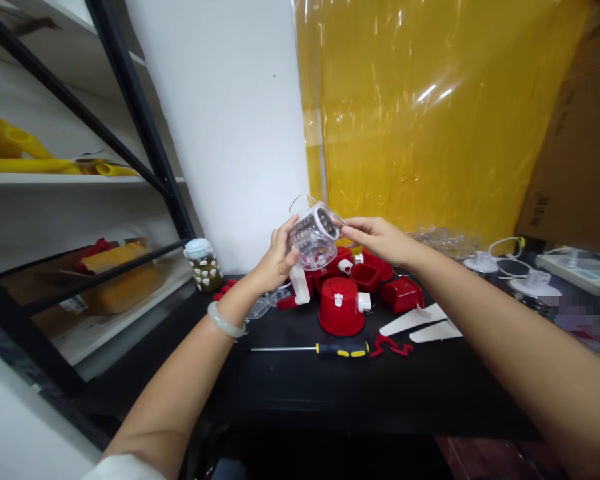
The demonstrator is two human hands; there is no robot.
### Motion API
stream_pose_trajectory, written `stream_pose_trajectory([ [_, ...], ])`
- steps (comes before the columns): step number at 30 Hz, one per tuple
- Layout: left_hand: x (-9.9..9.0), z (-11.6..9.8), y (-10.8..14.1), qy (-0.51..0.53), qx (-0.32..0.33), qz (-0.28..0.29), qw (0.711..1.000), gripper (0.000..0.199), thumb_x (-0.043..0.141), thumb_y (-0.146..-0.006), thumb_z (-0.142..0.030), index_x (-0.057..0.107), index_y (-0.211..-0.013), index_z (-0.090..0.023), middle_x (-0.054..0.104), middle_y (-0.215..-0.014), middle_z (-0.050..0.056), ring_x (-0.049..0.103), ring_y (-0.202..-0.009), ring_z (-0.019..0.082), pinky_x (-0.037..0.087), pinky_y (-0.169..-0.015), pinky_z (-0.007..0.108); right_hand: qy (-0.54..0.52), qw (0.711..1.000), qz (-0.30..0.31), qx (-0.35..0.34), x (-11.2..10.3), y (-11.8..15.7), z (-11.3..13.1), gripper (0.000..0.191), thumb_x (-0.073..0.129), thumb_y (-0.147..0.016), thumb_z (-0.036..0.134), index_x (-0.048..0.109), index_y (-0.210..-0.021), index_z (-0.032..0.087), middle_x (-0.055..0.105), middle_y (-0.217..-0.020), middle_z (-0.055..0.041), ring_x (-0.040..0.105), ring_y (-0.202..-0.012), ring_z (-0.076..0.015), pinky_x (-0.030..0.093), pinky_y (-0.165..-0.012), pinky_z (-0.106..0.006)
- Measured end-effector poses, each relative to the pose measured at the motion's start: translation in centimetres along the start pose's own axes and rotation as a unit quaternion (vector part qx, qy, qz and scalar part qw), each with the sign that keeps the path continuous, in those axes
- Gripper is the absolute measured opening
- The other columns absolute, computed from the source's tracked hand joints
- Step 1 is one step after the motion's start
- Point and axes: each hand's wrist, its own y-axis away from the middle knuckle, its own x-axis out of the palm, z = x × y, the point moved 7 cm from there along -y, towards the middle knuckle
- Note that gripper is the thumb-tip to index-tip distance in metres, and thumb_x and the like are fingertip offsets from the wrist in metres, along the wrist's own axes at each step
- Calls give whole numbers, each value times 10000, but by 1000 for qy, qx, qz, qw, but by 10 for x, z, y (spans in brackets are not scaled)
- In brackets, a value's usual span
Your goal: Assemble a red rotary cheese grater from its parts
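A clear plastic grater housing with a perforated metal drum (314, 230) inside is held up above the table. My left hand (279, 259) is wrapped round its left side, with a pale bangle on the wrist. At the opposite edge, my right hand (367, 235) pinches the clear rim between thumb and fingers. The exact contact there is small and partly hidden. Below stands a red round base (341, 308) with a white knob on its side. Other red plastic parts (403, 293) lie behind and beside it.
A screwdriver (343, 349) lies in front, near red zigzag pieces (391, 345) and white flat strips (413, 320). A lidded jar (203, 265) stands at left by the shelf rack (130, 100). White suction-cup-like discs (535, 283) sit at right. Yellow plastic sheeting (420, 133) hangs behind.
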Motion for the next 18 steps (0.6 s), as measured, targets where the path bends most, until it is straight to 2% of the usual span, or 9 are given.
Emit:
stream_pose_trajectory([
  [2, 6, -6, 6, -64, -7, 20, 998, 875, 383, -876, -726, 129, -1550, -229, 329, -1381, 165, 309, -1341, 364, 223, -1144, 621, -1, 1000, 19, 6, 0, 10, -7, 396, 653, -847, 467, 704, -1169, 242, 712, -1211, -50, 642, -1153, -244, 430, -1080, -502],
  [5, 19, -12, 12, -125, 1, 28, 992, 966, 447, -800, -787, 128, -1554, -274, 326, -1260, 121, 368, -1237, 340, 330, -1086, 600, -3, 998, 49, 27, 2, 26, -23, 447, 703, -806, 446, 684, -1198, 233, 709, -1208, -60, 651, -1131, -259, 446, -1063, -503],
  [10, 43, -20, 16, -256, 70, 13, 964, 1038, 598, -639, -816, 254, -1516, -382, 268, -1283, 120, 368, -1174, 370, 410, -992, 607, -2, 996, 73, 54, 5, 43, -49, 483, 720, -792, 421, 641, -1232, 236, 703, -1191, -73, 655, -1112, -271, 469, -1040, -529],
  [14, 57, -30, 19, -315, 118, 17, 942, 1018, 667, -645, -739, 250, -1513, -410, 286, -1299, 131, 380, -1149, 359, 441, -964, 572, -12, 996, 78, 52, 7, 52, -59, 499, 722, -790, 396, 618, -1248, 225, 684, -1232, -85, 647, -1132, -264, 461, -1053, -514],
  [18, 64, -39, 22, -333, 152, 28, 930, 967, 673, -674, -696, 253, -1506, -439, 297, -1287, 120, 369, -1166, 354, 439, -976, 557, 4, 997, 60, 46, 7, 60, -66, 553, 766, -742, 379, 613, -1241, 195, 680, -1229, -105, 655, -1113, -269, 486, -1020, -498],
])
